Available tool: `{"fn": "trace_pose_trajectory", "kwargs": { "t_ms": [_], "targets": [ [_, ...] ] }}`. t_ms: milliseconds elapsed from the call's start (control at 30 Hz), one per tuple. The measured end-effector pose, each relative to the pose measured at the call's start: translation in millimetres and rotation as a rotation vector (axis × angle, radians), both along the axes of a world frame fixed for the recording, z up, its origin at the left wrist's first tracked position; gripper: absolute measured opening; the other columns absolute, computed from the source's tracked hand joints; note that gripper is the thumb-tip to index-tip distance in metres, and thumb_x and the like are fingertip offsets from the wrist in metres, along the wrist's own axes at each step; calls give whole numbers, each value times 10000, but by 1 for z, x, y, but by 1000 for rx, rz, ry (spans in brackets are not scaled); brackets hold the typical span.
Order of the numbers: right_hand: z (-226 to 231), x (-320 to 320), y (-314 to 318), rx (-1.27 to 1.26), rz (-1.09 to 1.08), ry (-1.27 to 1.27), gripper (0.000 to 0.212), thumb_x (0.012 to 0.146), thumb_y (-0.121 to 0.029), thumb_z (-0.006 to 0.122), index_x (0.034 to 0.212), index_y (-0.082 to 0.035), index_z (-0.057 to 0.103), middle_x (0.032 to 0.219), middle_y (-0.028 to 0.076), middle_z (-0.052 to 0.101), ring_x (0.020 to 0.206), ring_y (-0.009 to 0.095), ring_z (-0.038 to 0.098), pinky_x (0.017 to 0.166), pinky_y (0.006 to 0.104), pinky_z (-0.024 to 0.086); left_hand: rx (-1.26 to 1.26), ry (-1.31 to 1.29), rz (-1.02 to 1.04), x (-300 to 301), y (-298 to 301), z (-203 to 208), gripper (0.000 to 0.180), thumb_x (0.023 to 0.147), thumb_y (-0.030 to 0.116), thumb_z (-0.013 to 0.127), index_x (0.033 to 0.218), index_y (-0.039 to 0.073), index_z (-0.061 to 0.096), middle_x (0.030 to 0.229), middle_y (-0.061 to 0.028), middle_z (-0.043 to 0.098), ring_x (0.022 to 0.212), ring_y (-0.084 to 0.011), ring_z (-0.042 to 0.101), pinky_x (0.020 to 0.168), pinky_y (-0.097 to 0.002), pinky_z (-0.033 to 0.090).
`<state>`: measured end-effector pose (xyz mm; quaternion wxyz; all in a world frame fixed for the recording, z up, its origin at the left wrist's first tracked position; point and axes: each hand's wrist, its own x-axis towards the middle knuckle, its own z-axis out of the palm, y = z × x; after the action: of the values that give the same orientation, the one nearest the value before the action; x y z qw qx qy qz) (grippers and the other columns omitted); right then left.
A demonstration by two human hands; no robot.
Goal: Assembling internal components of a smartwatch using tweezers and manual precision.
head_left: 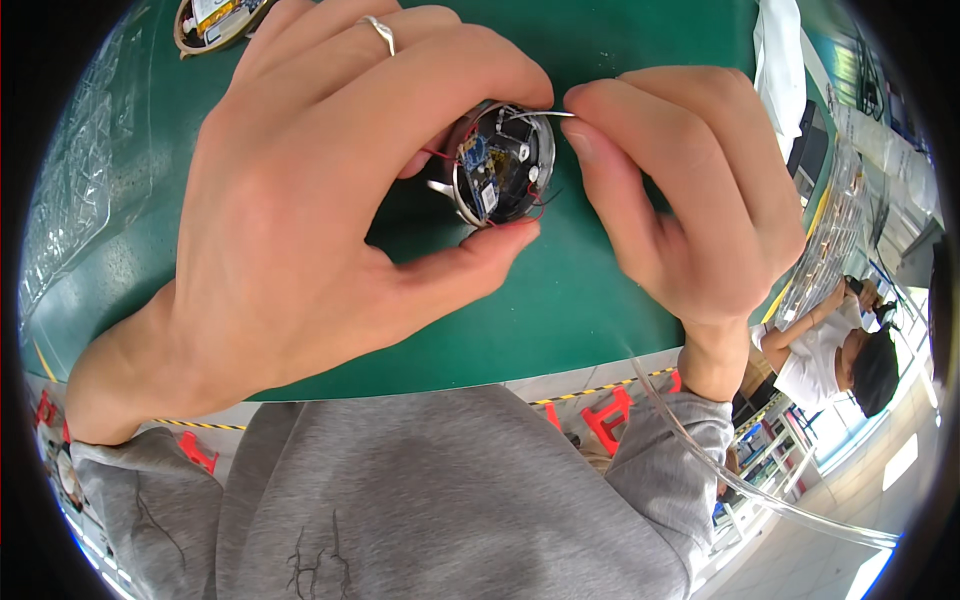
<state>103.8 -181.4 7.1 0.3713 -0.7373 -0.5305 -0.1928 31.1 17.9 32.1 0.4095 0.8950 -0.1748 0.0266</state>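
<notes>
Black and round, a small electronic module with a metal rim is held up above the green counter, near the middle of the view. Its open face is turned toward the camera, and a small circuit board with thin red and black wires is seen inside. It is gripped by the left hand: the thumb is pressed against its lower edge, the index finger is curled over its upper edge, and the module is clamped between the two. A ring is worn on one finger of that hand. Just to the right, the right hand is brought in close, its thumb and index finger pinched shut on a thin white wire at the module's top rim. Grey sleeves are seen at both wrists. At the far left of the counter a clear plastic tray is laid. Far off at the right edge, another person in white is seated at the same counter.
</notes>
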Motion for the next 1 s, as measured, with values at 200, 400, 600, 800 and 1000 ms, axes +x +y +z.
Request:
{"fn": "trace_pose_trajectory", "kwargs": {
  "t_ms": [200, 400, 600, 800, 1000],
  "targets": [
    [22, 5, -3, -144, 42, -151, 233, 646, 84, 788, 856, 28, 704, 769, 125, 676, 682, 232, 634, 582, 299, 494, 40, -98, -53, 1, 1, -2, 504, 588, 123, 809, 1063, 35, 665, 761, -1, 502, 658, -158, 395, 652, -301, 346],
    [20, 18, -17, -97, 121, 20, 225, 721, 57, 765, 931, 25, 692, 867, 151, 674, 708, 251, 629, 604, 326, 508, 42, -57, -1, -3, 2, -1, 487, 586, 133, 805, 1043, 19, 680, 773, -22, 518, 660, -169, 413, 671, -311, 358],
    [27, 26, -40, 319, 52, 376, 162, 885, 34, 670, 1031, 55, 603, 944, 260, 639, 721, 275, 638, 523, 355, 540, 88, -134, -108, 1, 3, -1, 489, 587, 154, 833, 1049, 66, 700, 920, -52, 550, 824, -193, 502, 727, -319, 394],
    [29, 32, -43, -118, -18, 140, 148, 861, 124, 642, 996, 109, 581, 874, 251, 651, 687, 236, 634, 525, 298, 548, 18, -102, -14, -3, -1, -7, 516, 560, 127, 842, 1052, 69, 700, 1023, -63, 541, 895, -220, 513, 784, -339, 423],
    [32, 30, -44, 83, 22, 283, 106, 962, 46, 496, 1048, 109, 489, 788, 241, 619, 501, 210, 553, 425, 276, 447, 25, -154, -45, 1, 2, -8, 492, 570, 127, 834, 1038, 62, 695, 992, -63, 546, 847, -222, 513, 745, -344, 418]
  ]
}}
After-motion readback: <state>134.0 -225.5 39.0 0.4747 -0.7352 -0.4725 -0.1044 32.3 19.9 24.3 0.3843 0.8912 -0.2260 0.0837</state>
